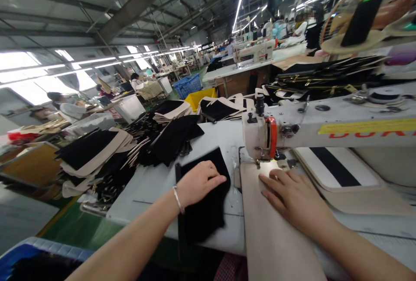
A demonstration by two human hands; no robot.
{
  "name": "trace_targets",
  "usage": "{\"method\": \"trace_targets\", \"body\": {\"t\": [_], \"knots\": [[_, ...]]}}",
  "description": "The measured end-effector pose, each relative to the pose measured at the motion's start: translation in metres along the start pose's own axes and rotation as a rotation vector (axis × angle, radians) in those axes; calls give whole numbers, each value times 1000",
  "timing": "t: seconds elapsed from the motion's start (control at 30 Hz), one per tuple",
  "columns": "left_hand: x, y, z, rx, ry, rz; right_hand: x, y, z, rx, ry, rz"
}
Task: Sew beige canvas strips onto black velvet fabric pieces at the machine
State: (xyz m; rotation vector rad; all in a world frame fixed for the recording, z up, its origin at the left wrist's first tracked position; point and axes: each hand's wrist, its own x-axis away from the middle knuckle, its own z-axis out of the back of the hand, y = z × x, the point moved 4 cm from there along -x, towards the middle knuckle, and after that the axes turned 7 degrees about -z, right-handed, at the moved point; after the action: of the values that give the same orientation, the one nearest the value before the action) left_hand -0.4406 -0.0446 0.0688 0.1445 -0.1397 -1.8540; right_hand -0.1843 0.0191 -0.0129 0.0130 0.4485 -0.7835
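My left hand (199, 182) lies over a black fabric piece (208, 216) on the left of the sewing table, its fingers curled against the cloth and the thumb pointing right. A dark strip runs along that piece's left edge. Palm down, my right hand (292, 196) presses a long beige panel (269, 229) with its fingers spread. The panel's far end lies at the needle area of a white sewing machine (260, 136), and its near end hangs toward me. Right of it, beneath the machine arm, lies a beige-and-white panel with a black stripe (334, 166).
Stacks of black-and-beige pieces (97, 151) stand left of the table. More pieces with gold zippers (312, 79) are piled behind the machine. A yellow bin (200, 99) and a blue basket (187, 85) stand beyond. A black thread cone (362, 21) rises at upper right. People work farther off.
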Motion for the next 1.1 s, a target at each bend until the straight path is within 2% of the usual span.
{"method": "trace_targets", "body": {"t": [0.03,0.1,0.2,0.27,0.33,0.47,0.53,0.73,1.1], "knots": [[-6,5,-19,-18,60,0,0,-2,1,5,4,-13],[-16,2,-51,-86,192,104,1,-4,1,10,9,-28],[-26,-12,-75,-51,262,227,3,-5,1,6,6,-27],[-27,-14,-75,47,282,226,3,-6,1,1,2,-25],[-28,-7,-68,159,282,145,3,-6,2,-3,0,-25],[-41,27,-61,310,161,-139,3,-5,3,-9,-2,-27],[-56,39,-65,334,111,-186,3,-5,2,-10,-4,-30],[-101,41,-76,379,164,12,3,-5,2,-11,-29,-44],[-116,39,-81,387,159,126,2,-4,1,-7,-68,-53]]}}
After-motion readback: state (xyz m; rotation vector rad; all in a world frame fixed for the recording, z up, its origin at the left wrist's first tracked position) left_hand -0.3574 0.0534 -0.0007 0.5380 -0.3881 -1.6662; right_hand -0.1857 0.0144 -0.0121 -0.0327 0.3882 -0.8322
